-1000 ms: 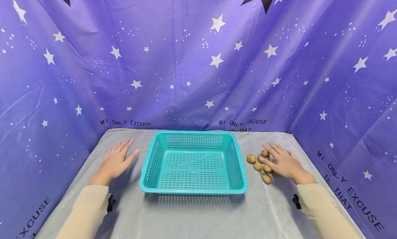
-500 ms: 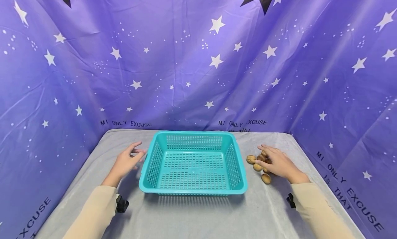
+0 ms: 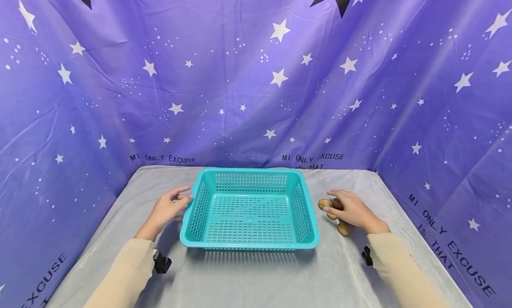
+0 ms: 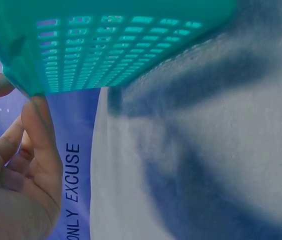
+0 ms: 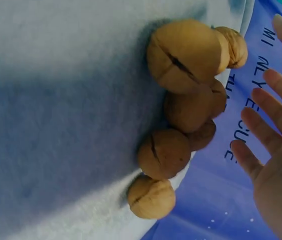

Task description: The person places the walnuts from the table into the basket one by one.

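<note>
The turquoise plastic basket (image 3: pixel 250 246) can be entered from above, but its perforated walls (image 3: pixel 251 183) bar low sideways passage, with the left hand (image 3: pixel 166 211) at its left side. A narrow gap parts it from the walnuts (image 3: pixel 324 204), which the right hand (image 3: pixel 353 209) partly blocks from above.

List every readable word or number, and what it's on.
"MI ONLY EXCUSE": purple cloth, back left.
"MI ONLY XCUSE": same cloth, back right; line below partly illegible.
"MI ONLY EXCUSE IS THAT": same cloth, right side.
"EXCUSE": same cloth, lower left; rest cut off.
Basket and walnuts: none visible.
</note>
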{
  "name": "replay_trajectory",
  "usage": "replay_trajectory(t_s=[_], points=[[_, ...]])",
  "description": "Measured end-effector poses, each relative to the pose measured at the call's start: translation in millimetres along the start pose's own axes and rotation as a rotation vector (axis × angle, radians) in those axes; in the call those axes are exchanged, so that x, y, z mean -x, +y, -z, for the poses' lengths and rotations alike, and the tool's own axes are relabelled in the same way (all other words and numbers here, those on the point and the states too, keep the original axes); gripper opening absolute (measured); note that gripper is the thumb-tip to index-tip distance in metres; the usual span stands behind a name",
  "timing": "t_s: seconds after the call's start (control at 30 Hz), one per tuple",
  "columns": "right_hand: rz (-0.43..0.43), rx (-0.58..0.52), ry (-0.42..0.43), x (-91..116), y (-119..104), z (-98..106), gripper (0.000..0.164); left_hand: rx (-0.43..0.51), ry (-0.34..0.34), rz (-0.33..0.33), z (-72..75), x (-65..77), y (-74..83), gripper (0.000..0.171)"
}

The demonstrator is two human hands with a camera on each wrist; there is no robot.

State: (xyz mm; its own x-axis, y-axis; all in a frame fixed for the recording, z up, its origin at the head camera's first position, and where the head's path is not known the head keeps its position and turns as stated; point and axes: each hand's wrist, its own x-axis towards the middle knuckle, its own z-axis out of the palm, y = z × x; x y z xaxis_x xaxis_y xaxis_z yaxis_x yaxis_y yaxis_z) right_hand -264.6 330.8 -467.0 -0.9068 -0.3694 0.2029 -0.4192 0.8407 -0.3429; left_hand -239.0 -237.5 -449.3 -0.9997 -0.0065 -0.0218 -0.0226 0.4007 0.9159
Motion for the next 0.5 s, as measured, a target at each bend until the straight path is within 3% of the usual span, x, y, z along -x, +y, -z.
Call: replay_trajectory(t_s=[0.5], points=[[-0.051, -0.075, -0.006, -8, 8, -18, 0.054, 0.031, -0.023, 0.032, -5.0, -0.4, -0.5, 0.062]])
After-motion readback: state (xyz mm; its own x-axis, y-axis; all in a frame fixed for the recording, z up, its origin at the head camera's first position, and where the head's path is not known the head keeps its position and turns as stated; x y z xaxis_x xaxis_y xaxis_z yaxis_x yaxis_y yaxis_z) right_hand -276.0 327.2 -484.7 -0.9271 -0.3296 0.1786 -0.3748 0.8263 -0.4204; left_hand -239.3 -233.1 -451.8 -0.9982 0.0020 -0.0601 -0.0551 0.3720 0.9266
